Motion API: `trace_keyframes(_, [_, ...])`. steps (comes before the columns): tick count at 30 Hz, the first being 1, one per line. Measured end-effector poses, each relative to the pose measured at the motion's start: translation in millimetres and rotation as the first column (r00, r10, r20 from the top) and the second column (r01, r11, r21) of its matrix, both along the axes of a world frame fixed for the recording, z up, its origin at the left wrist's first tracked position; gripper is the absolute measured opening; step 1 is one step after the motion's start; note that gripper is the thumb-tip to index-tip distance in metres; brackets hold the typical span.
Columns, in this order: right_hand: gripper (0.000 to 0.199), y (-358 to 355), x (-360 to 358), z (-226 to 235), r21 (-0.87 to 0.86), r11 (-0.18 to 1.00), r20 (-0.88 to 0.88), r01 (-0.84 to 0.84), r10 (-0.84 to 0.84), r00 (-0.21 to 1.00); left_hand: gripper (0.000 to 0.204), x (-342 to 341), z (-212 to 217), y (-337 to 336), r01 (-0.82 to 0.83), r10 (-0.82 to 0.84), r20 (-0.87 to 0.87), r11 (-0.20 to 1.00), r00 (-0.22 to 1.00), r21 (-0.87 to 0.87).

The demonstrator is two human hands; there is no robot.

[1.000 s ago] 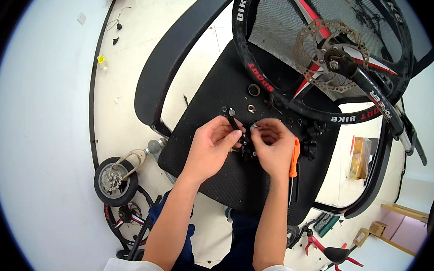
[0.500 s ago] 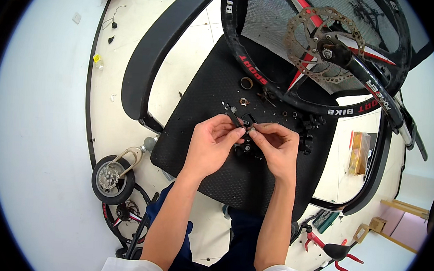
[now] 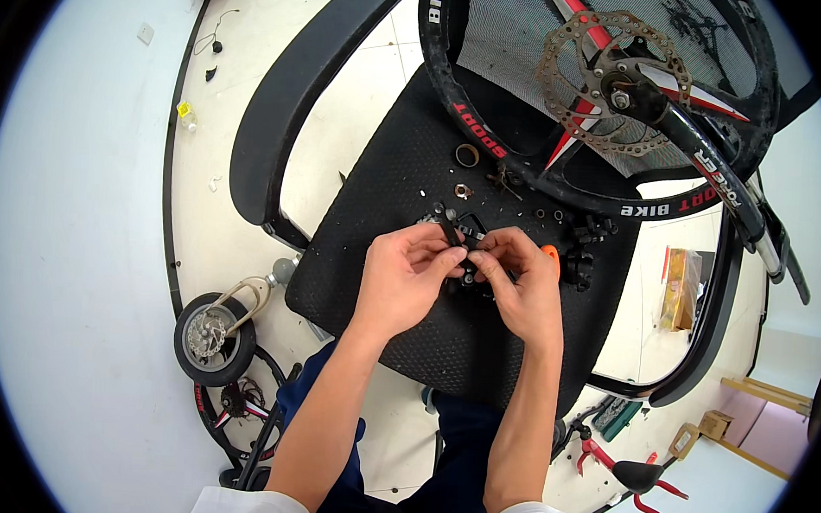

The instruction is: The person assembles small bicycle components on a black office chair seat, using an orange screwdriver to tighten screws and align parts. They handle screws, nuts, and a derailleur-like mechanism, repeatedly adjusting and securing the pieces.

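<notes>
Over the chair seat, my left hand (image 3: 398, 273) is closed, thumb and fingers pinching a slim black bar-shaped metal part (image 3: 449, 227) that points away from me. My right hand (image 3: 526, 283) is also closed, its thumb and fingertips meeting at the near end of that part. What lies right between the fingertips is mostly hidden. Under and between the hands sit further dark mechanical parts (image 3: 472, 224), partly covered. An orange piece (image 3: 552, 256) shows just beside my right fingers.
The black chair seat (image 3: 366, 226) bears a metal ring (image 3: 467, 154), a small nut-like piece (image 3: 462, 191) and black clamp-like parts (image 3: 579, 265). A spoked wheel (image 3: 491, 140) with a brake disc (image 3: 546, 68) leans across its back. An armrest (image 3: 258, 156) stands left; a small wheel (image 3: 209, 339) lies lower left.
My right fingers have shifted slightly down and closer to the left ones. The black part stands a little differently, and the orange piece now shows beside my right hand.
</notes>
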State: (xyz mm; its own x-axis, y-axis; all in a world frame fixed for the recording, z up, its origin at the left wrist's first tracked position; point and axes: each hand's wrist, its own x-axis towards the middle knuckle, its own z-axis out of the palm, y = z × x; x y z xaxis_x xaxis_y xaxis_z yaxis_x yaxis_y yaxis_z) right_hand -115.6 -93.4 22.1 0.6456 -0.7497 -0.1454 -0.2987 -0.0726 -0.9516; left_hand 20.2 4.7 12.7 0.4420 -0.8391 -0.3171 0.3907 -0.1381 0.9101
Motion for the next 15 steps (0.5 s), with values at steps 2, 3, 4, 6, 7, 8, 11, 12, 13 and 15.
trace_keyframes(2, [0.011, 1, 0, 4, 0.021, 1.0, -0.043, 0.0, 0.001, 0.999, 0.014, 1, 3, 1, 0.021, -0.02, -0.06, 0.999, 0.998, 0.024])
trace_keyframes(3, [0.012, 1, 0, 5, 0.032, 0.999, -0.064, -0.002, 0.004, 0.998, 0.016, 2, 6, 1, 0.038, -0.035, -0.095, 0.999, 0.995, 0.037])
trace_keyframes(4, [0.012, 1, -1, 6, 0.043, 0.999, -0.085, -0.004, 0.008, 0.996, 0.017, 3, 7, 2, 0.056, -0.049, -0.131, 0.997, 0.99, 0.05])
trace_keyframes(6, [0.014, 1, -2, 5, -0.065, 0.996, -0.16, -0.061, 0.05, 0.986, 0.019, 5, 6, 2, 0.081, -0.07, -0.152, 0.994, 0.986, 0.071])
trace_keyframes(7, [0.015, 1, -2, 5, -0.117, 0.989, -0.199, -0.093, 0.069, 0.978, 0.019, 6, 5, 3, 0.093, -0.079, -0.163, 0.992, 0.984, 0.081])
trace_keyframes(8, [0.015, 2, -1, 6, -0.142, 0.985, -0.175, -0.097, 0.071, 0.982, 0.021, 5, 5, 3, 0.09, -0.073, -0.172, 0.991, 0.982, 0.094])
trace_keyframes(11, [0.017, 3, -1, 4, -0.123, 0.988, -0.105, -0.089, 0.076, 0.992, 0.023, 4, 8, 1, 0.083, -0.062, -0.191, 0.991, 0.98, 0.104])
trace_keyframes(12, [0.017, 1, -4, 2, -0.051, 0.995, -0.082, -0.081, 0.077, 0.994, 0.024, 4, 10, 1, 0.076, -0.058, -0.189, 0.993, 0.98, 0.089])
trace_keyframes(13, [0.018, 1, -6, 1, 0.02, 0.997, -0.058, -0.075, 0.076, 0.995, 0.024, 4, 11, 1, 0.069, -0.055, -0.186, 0.995, 0.981, 0.074])
trace_keyframes(15, [0.014, 1, -10, 5, 0.129, 0.99, 0.057, -0.054, 0.047, 0.997, 0.024, 7, 11, 1, 0.062, -0.048, -0.218, 0.997, 0.975, 0.056])
